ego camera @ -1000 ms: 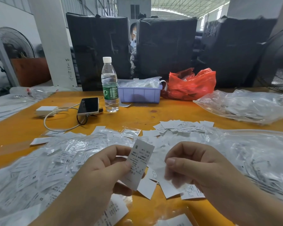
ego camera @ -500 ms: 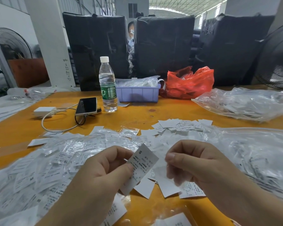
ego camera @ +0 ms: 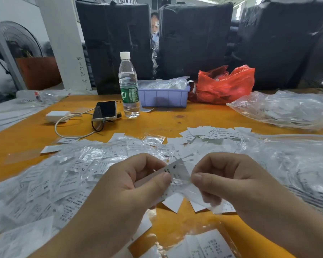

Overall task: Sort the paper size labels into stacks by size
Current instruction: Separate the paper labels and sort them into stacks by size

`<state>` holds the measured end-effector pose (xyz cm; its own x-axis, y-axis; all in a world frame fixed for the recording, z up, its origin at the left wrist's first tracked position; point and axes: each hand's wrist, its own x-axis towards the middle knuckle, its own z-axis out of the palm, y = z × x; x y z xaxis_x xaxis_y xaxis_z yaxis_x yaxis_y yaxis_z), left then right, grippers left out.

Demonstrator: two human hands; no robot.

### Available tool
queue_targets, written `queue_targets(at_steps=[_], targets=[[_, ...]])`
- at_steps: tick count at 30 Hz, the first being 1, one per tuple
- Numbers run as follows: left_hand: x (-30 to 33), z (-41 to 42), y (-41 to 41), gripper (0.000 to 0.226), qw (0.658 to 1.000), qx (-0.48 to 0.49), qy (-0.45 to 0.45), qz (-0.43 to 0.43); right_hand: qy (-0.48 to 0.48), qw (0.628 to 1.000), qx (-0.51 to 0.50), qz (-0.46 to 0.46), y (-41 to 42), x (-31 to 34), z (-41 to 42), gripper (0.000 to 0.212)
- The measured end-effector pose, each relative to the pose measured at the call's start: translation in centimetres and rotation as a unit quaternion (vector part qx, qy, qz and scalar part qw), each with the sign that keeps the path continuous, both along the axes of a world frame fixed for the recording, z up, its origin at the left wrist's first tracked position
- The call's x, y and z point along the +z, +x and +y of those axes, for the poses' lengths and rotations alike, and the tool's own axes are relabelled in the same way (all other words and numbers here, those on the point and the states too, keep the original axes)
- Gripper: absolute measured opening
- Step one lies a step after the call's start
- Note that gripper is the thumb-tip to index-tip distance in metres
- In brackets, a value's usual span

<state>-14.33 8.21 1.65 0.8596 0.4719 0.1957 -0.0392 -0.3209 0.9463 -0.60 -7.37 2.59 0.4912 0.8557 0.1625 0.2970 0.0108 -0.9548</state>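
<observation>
One bottle (ego camera: 129, 84), one phone (ego camera: 104, 110), one purple bin (ego camera: 163, 96), one red bag (ego camera: 225, 85)

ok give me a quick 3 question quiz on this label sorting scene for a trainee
1. What size letter is printed on the label pinched between the left hand and right hand?
2. True or false: the water bottle stands to the right of the red plastic bag.
3. What sits directly behind the phone side of the bottle, holding clear packets? A) purple bin B) cardboard box C) metal tray

Key: 1. S. 2. False, it stands to the left. 3. A.
</observation>
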Motion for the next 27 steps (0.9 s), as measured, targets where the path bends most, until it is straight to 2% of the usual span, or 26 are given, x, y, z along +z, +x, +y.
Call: queue_targets(at_steps=[3,8,12,17,27], targets=[[0.0,0.0,0.0,0.017,1.0,-0.013,0.005,-0.001,0.002,1.0,0.008,-0.008,-0.1,-0.3,0.1,0.03],[0.0,0.0,-0.1,0.025,1.0,-0.022,-0.007,0.009,0.0,1.0,0.011,-0.029,-0.3,-0.5,0.0,0.031],[0.5,0.7,-0.4,0.033,1.0,0.025,0.01,0.0,0.014,0.999,-0.013,-0.046,0.0,-0.1,-0.3,0.03],[1.1,1.9,-0.8,0.041,0.997,0.05,-0.041,-0.036,0.018,0.998,-0.03,-0.053,0.4,0.2,-0.6,0.033],[1.1,0.9,-0.9,0.023,0.999,0.028,-0.03,0.0,0.013,0.998,-0.021,-0.065,0.0,0.3,-0.4,0.033]])
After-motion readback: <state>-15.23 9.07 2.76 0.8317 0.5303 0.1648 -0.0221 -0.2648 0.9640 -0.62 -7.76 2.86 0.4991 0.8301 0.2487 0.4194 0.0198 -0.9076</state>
